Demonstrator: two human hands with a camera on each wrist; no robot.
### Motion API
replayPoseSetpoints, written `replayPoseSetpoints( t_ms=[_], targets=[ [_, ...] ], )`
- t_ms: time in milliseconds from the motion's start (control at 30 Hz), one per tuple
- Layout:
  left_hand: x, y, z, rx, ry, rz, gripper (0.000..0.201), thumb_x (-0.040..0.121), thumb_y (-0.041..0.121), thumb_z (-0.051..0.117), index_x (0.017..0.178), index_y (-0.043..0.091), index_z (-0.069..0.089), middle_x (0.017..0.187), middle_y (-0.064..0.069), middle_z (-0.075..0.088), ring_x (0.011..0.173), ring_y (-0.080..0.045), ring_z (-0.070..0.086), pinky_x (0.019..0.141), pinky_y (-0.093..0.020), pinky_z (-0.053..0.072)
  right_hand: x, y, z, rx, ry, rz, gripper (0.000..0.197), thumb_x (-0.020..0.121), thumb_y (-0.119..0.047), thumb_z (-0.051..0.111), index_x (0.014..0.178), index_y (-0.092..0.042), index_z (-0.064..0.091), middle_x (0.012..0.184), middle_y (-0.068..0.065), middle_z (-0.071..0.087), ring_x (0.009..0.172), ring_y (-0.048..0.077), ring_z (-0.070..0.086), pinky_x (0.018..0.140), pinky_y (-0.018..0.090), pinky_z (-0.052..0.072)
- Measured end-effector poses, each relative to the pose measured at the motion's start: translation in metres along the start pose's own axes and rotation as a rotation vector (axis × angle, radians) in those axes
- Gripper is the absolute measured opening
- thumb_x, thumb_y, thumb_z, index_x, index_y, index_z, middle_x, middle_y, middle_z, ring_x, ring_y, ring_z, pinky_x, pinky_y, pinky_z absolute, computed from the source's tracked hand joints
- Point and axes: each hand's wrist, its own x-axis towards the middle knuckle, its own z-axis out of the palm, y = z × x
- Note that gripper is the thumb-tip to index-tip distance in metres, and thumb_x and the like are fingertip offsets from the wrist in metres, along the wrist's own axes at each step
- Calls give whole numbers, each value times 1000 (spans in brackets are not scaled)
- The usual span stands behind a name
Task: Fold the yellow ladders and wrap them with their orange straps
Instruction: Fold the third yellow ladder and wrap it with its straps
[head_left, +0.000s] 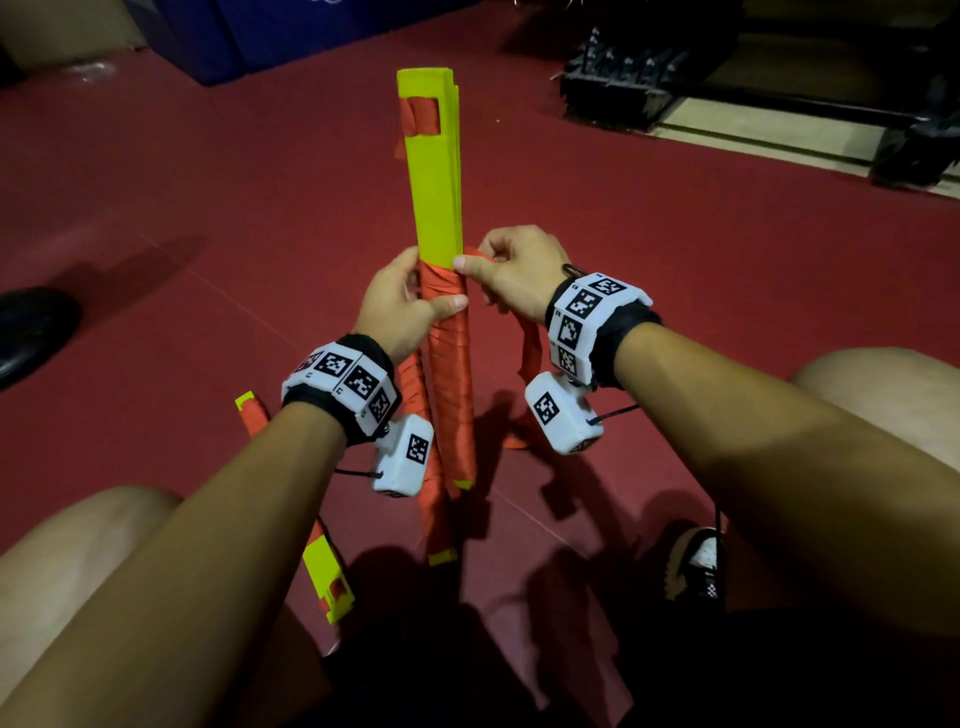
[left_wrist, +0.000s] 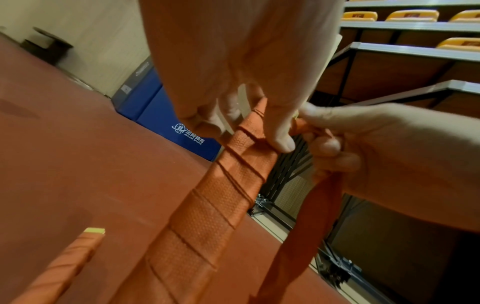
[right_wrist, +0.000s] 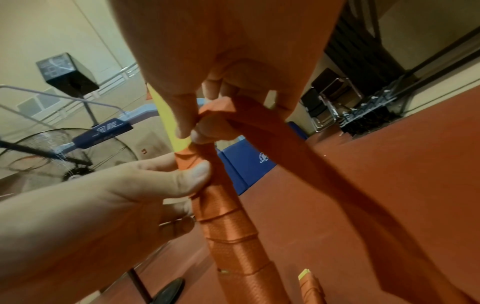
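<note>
**Strap halfway up the ladder bundle**

Between the knees, the folded yellow ladder (head_left: 435, 171) stands upright, long axis running near to far. The left hand (head_left: 400, 301) grips its wrapped middle; to the right, the right hand (head_left: 511, 270) pinches the orange strap (head_left: 530, 345) beside the topmost turn.

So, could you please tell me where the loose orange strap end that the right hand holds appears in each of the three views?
Head: the loose strap end hangs right of centre, below the right hand.
Left wrist: it trails down at right.
Right wrist: it runs from centre toward lower right.
Shared landmark: the left hand's thumb pressing the wrapped ladder.
</note>
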Motion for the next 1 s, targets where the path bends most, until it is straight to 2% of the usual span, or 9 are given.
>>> replayPoseSetpoints(
  t_ms=[133,267,367,467,600,667,733,833,1000],
  targets=[
    [-1,-2,-1,49,16,11,50,64,8,81,111,16,66,101,-14,76,95,-34,74,93,-55,58,-4,-5,0,5,-47,-14,36,88,-44,70,69,-15,59,60,3,69,50,16,63,48,20,43],
    [-1,-2,-3,153,18,28,55,56,31,87,110,30,74,102,-8,78,100,-36,73,93,-58,57,-3,-2,0,-49,-29,10,44,82,-52,72,68,-13,59,60,1,69,58,17,67,54,26,48],
    [-5,2,-3,249,28,35,45,62,34,87,106,38,76,100,1,79,98,-29,74,92,-52,58,-2,0,3,-93,-20,35,63,73,-67,72,76,-5,61,67,7,72,65,22,68,61,36,54],
    [-9,5,1,479,54,68,26,66,47,78,91,42,72,94,-1,73,87,-22,68,80,-40,56,-4,-1,5,-142,-27,35,66,71,-74,69,74,-8,61,67,5,71,65,21,67,62,38,55],
    [-9,4,1,535,67,63,36,63,55,72,91,32,72,93,-7,69,85,-24,65,78,-40,54,-5,-3,7,-180,-24,1,62,74,-71,67,71,-10,58,69,7,70,69,24,65,66,40,53],
    [-8,5,1,473,31,53,32,63,47,71,93,35,70,94,-8,69,85,-26,66,80,-42,56,-4,-4,6,-151,-19,-20,56,78,-63,69,73,-8,59,72,9,70,71,27,64,67,41,52],
    [-8,7,1,316,-54,23,35,69,22,73,102,31,69,86,6,71,81,-15,66,81,-40,57,-3,-4,4,-112,-12,-39,45,82,-52,71,67,-13,55,73,9,70,71,25,64,66,37,50],
    [-7,7,1,163,-156,-26,55,79,-23,57,120,14,57,88,9,67,77,3,64,75,-20,51,-1,-2,3,-106,-37,-63,40,84,-44,72,63,-19,48,75,9,70,72,26,64,65,35,46],
    [-4,2,1,104,-118,-29,62,86,-24,54,141,6,51,107,2,68,89,1,66,78,-17,52,1,1,0,-111,-71,-78,30,85,-38,72,70,-19,54,74,7,69,69,23,62,62,33,45]
  ],
)
